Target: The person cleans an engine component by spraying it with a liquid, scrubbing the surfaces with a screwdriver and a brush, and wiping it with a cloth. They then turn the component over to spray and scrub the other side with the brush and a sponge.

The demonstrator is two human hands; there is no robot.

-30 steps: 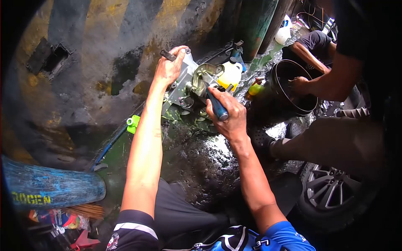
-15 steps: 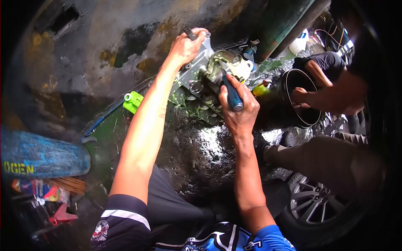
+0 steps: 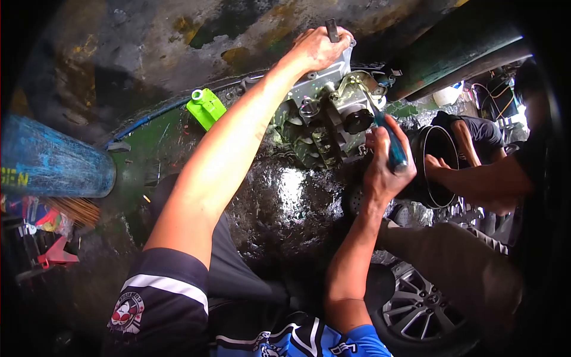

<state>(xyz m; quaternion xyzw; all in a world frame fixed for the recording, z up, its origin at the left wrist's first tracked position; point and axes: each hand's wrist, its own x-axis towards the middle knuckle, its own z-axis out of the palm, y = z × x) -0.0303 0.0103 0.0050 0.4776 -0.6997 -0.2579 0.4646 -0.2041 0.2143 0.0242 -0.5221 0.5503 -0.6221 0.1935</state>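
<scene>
Clasping a blue-handled tool (image 3: pixel 398 158), right grip (image 3: pixel 383 174) hovers above glistening floor (image 3: pixel 291 193); left grip (image 3: pixel 317 51), at metal housing (image 3: pixel 331 72), unclear.

A grey metal casing (image 3: pixel 329 76) is lying slantwise, its pale side showing small round holes, its other side showing a curved open recess and a dark round part; greenish wet patches are glistening on it. A blue-handled screwdriver (image 3: pixel 397 156) is slanting beside the casing, its shaft pointing toward the recess; whether its tip is touching remains unclear. A short dark stub (image 3: pixel 332 31) is jutting at the casing's far end.
</scene>
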